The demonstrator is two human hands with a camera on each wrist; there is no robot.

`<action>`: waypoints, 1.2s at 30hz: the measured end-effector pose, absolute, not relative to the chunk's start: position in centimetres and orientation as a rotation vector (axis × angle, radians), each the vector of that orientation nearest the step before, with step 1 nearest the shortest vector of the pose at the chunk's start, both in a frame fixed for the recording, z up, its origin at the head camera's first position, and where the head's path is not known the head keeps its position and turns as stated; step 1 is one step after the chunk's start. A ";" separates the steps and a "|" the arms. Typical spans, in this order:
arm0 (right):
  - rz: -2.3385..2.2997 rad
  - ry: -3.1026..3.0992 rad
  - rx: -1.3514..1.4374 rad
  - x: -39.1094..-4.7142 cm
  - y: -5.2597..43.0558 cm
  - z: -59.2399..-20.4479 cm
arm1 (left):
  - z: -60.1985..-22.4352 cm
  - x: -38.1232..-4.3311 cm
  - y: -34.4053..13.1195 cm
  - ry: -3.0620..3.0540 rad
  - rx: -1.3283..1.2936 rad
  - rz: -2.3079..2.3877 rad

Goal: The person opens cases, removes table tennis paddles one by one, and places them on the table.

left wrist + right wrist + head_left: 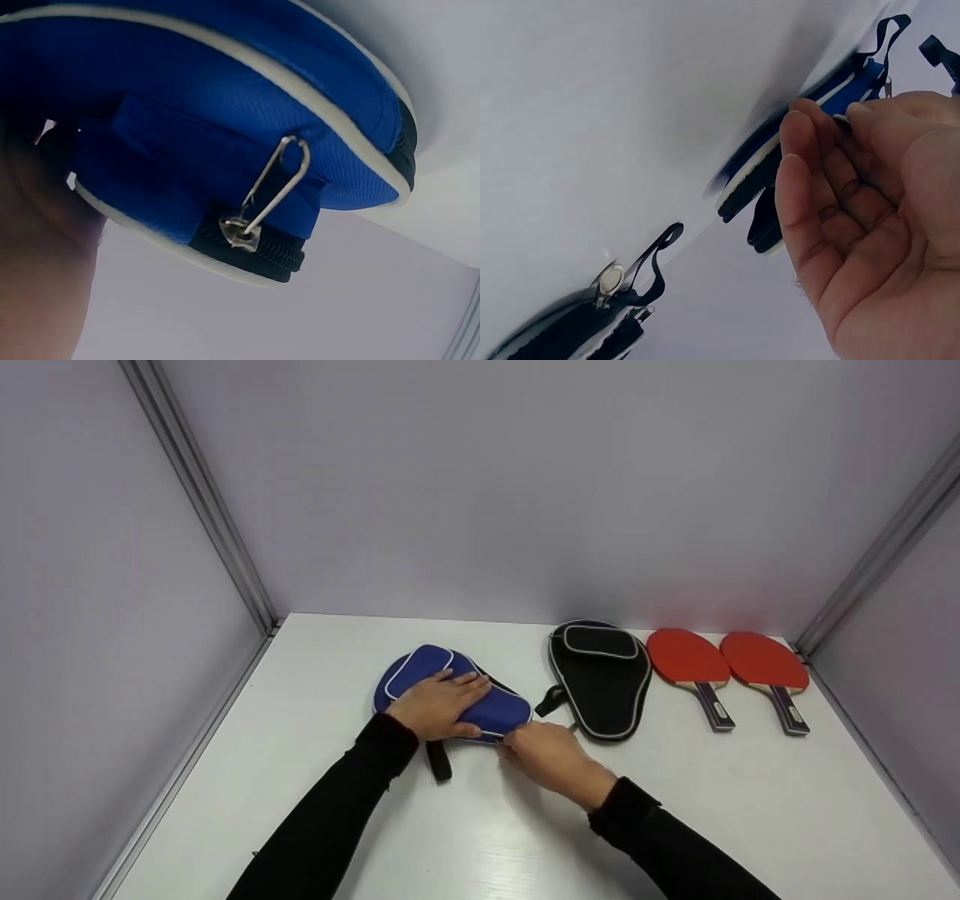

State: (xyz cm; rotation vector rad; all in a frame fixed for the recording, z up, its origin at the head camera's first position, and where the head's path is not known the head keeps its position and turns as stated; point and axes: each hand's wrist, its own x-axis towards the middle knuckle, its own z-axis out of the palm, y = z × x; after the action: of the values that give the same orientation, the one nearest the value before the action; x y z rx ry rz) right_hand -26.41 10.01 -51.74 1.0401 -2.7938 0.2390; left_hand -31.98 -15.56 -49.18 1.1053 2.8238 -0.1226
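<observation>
A blue table tennis bat case (499,709) with white piping lies on the table, its narrow end to the right. My left hand (439,706) rests on it with fingers extended, pressing on its top. At the narrow end's near edge, my right hand (551,754) has thumb and forefinger pinched together. In the right wrist view the right hand (862,202) pinches what looks like the case's zipper pull (842,118), mostly hidden by the fingertips. A metal zipper pull (241,231) hangs from the case's pocket, untouched, in the left wrist view.
Right of the blue case lies a black bat case (607,690) with a strap (552,701). Two red table tennis bats, a left one (686,656) and a right one (763,660), lie farther right. Grey walls border the white table (480,840).
</observation>
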 end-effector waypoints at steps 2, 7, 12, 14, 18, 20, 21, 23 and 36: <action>0.287 -2.797 1.048 -26.7 10.8 -51.4 | -49.0 -32.0 -15.6 2.815 1.123 -0.135; 0.387 -2.812 0.996 -27.7 13.1 -50.3 | -48.7 -31.8 -16.0 2.767 1.202 -0.178; 0.456 -2.845 0.880 -28.7 15.1 -49.7 | -47.9 -31.7 -15.6 2.682 1.275 -0.246; 0.482 -2.856 0.844 -29.0 15.7 -49.6 | -47.3 -31.6 -15.1 2.651 1.286 -0.277; 0.503 -2.868 0.812 -29.3 16.4 -49.7 | -46.1 -31.4 -13.7 2.638 1.320 -0.376; 0.497 -2.870 0.804 -29.4 16.7 -49.7 | -45.6 -31.3 -12.9 2.643 1.334 -0.434; 0.495 -2.872 0.799 -29.5 16.8 -49.7 | -45.4 -31.2 -12.4 2.644 1.339 -0.473; 0.492 -2.876 0.793 -29.6 17.0 -49.8 | -45.2 -31.0 -11.4 2.634 1.348 -0.562; 0.512 -2.921 0.802 -30.0 17.6 -50.2 | -46.8 -29.6 -8.9 2.656 1.543 -0.877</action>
State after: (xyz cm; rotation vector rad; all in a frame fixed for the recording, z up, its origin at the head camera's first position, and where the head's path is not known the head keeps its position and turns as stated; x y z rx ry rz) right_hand -29.97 17.59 -50.20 0.8021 -2.9212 0.5125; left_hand -29.56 -8.91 -46.84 1.5425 2.6558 -0.8774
